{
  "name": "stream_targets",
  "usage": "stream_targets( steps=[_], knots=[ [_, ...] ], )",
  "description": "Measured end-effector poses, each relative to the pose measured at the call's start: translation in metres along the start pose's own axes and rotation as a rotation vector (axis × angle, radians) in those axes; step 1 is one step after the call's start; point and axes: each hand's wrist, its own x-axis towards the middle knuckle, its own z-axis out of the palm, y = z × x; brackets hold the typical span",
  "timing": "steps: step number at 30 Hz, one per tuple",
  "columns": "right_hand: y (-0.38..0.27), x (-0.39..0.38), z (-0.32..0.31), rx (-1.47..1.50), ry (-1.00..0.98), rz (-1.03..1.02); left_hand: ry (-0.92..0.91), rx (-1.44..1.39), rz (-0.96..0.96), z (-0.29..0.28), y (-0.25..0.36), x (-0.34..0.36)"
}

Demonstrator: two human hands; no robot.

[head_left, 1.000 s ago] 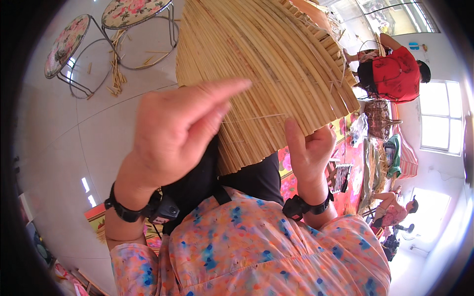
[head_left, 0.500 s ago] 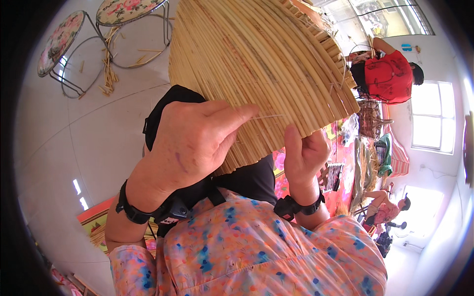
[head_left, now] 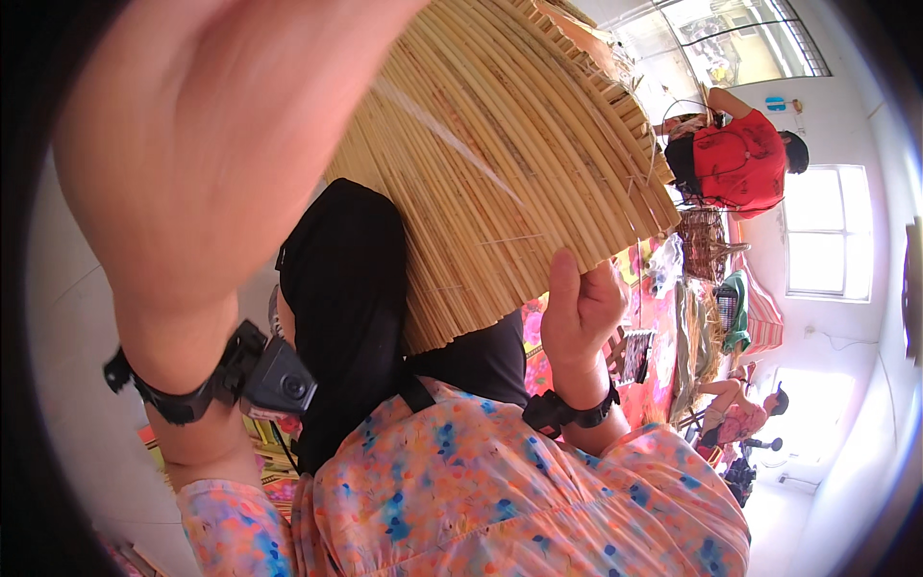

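Across my lap and beyond lies a fan-shaped panel of stiff straw-coloured stalks [head_left: 500,144], laid side by side with short pale stitches across them. My right hand [head_left: 585,313] is closed on its near right edge, thumb on top and fingers curled at the rim. My left hand [head_left: 202,163] is raised large at the upper left, close to the camera and blurred. Its fingers are beyond the top of the picture. A pale thread [head_left: 452,139] runs taut and blurred from the panel towards that hand.
Black-clad knees [head_left: 351,250] support the panel. To the right are a wicker basket [head_left: 702,242], a patterned floor covering [head_left: 654,365] and a bundle of dry stalks [head_left: 707,327]. A person in red [head_left: 740,159] works at the upper right; another person [head_left: 735,409] sits lower down.
My left hand has lifted from the panel's surface, where it pinched at a fine pale strand, up towards the upper left. The thread is now drawn out long. My right hand keeps its hold.
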Motion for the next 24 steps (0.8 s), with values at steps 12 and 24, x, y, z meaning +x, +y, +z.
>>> stream_targets(
  steps=[12, 24],
  knots=[
    [-0.014, 0.001, 0.002, -0.103, 0.009, 0.053, -0.095, 0.262, 0.408, 0.018, 0.01, 0.042],
    [-0.01, 0.0, 0.002, -0.166, 0.047, 0.047, -0.381, 0.02, 0.023, 0.054, 0.017, -0.069]
  ],
)
